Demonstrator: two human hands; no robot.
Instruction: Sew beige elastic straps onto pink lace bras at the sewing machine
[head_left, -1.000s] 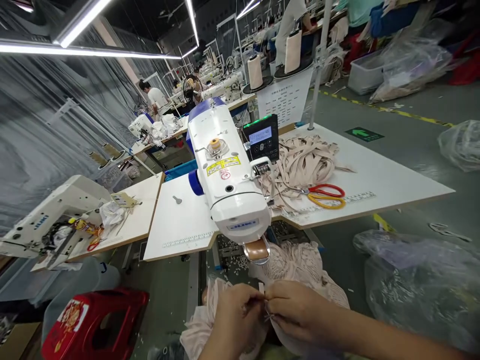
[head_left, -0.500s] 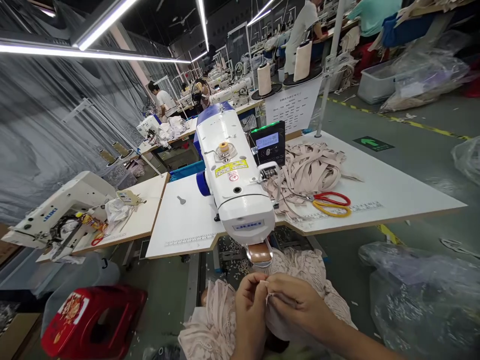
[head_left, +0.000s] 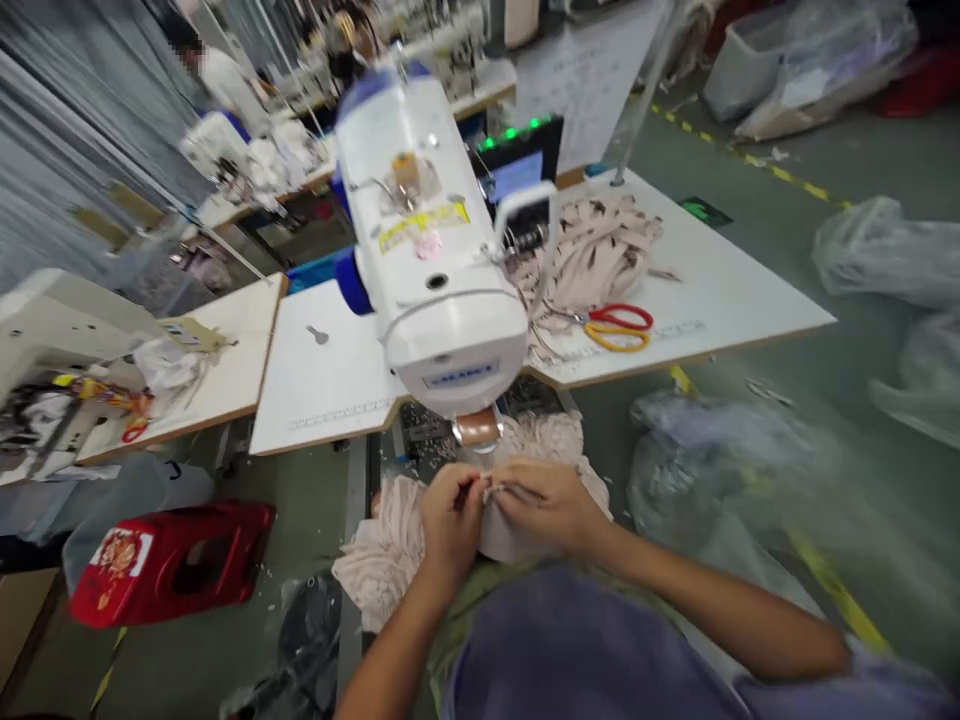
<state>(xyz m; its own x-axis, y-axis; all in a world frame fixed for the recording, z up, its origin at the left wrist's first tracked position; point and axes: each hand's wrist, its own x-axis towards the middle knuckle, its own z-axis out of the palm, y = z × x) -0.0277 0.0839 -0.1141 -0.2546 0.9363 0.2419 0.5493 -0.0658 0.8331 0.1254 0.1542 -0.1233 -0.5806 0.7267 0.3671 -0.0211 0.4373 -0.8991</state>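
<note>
My left hand (head_left: 452, 522) is closed, its fingertips pinching the edge of a pale pink fabric piece (head_left: 504, 535). Right beside it, my right hand (head_left: 553, 508) also pinches that edge, and the rest of the cloth hangs down over my lap. Both hands are just below the head of a white sewing machine (head_left: 450, 330), apart from it. Pleated pale pink fabric (head_left: 384, 565) is heaped left of my hands, and a lacy pale pink pile (head_left: 559, 445) lies behind them.
Red-and-yellow-handled scissors (head_left: 621, 328) and a heap of pale strips (head_left: 600, 250) lie on the white table (head_left: 720, 290). A red stool (head_left: 176, 560) is on the floor at left, with plastic bags (head_left: 697, 470) at right. A person (head_left: 225, 85) sits far back left.
The camera view has tilted down, so my forearms and lap now show. Both hands keep their pinch on the fabric piece, close together. The picture is more blurred.
</note>
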